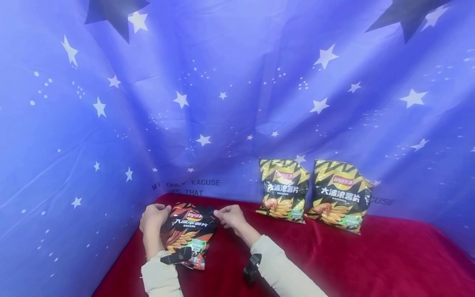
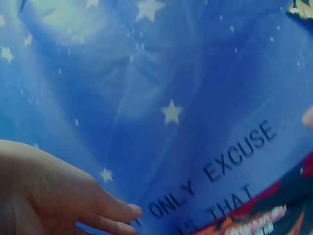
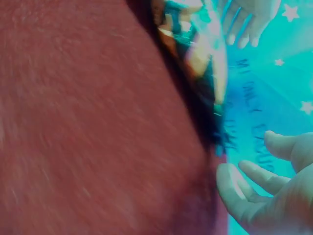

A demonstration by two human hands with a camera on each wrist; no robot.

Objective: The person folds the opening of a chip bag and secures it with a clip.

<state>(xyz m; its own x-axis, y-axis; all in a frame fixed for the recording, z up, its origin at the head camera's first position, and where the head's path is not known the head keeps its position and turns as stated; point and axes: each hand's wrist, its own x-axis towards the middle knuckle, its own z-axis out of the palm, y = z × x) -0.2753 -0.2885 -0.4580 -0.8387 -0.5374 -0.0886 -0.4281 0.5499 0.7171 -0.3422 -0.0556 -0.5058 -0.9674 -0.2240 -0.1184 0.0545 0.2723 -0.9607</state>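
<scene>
A black and red-orange bag of potato chips stands at the left of the red cloth, its printed front towards me. My left hand is beside its top left corner; in the left wrist view the fingers are extended with nothing in them. My right hand is by the top right corner. The right wrist view shows that hand's thumb and fingers spread apart, holding nothing. Part of the bag's lower front hides behind the left wrist's black strap.
Two yellow and black chip bags, a left one and a right one, lean upright against the blue star-printed curtain at the back. Red cloth covers the table. A black wrist camera sits at my right sleeve.
</scene>
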